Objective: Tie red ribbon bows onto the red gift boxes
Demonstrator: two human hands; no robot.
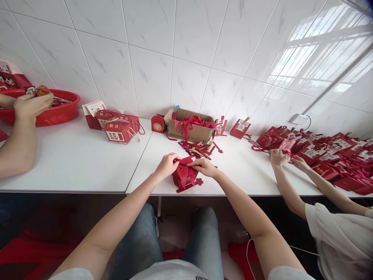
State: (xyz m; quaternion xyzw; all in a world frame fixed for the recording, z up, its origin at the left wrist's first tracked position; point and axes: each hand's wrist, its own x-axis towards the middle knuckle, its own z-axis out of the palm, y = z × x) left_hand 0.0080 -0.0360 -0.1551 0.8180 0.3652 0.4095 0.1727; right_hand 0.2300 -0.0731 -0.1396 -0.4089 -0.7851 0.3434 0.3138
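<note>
A small red box point(177, 179) stands close to the front edge of the white table, with a red ribbon point(185, 177) in a bow on top and its tails hanging down the front. My left hand point(168, 166) pinches the ribbon at the bow's left side. At the right side, the fingers of my right hand point(204, 167) are closed on the ribbon too. A red flower-ended strip point(190, 186) lies against the front of the box. Behind it is a loose pile of red strips point(198, 149).
A cardboard box point(190, 134) of red ribbons stands by the wall. Red gift boxes point(118, 131) sit at left, beyond them a red basin point(62, 112) and a person's hand. Another person's hands point(279, 157) work at right beside many packed red boxes point(338, 146).
</note>
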